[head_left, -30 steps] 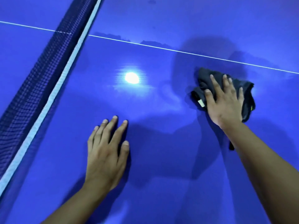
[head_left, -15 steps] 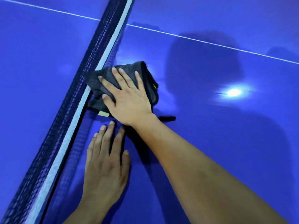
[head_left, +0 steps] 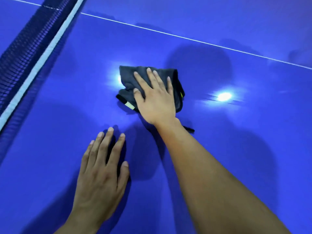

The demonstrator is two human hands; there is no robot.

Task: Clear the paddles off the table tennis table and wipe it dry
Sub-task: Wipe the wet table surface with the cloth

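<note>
Because the right hand (head_left: 157,100) only presses the cloth (head_left: 130,78) flat, fingers straight, on the table (head_left: 236,149) well right of the net (head_left: 25,53), the bunched cloth could slide out or skip wet patches; the left hand (head_left: 101,169), flat and empty, may smear the surface.

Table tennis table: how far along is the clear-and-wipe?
Done: no paddles in view on the table. In hand: the right hand presses a dark cloth flat on the surface; the left hand rests flat beside it. Left: patchy smears along the white line look unwiped; beyond the net is mostly out of view.
</note>
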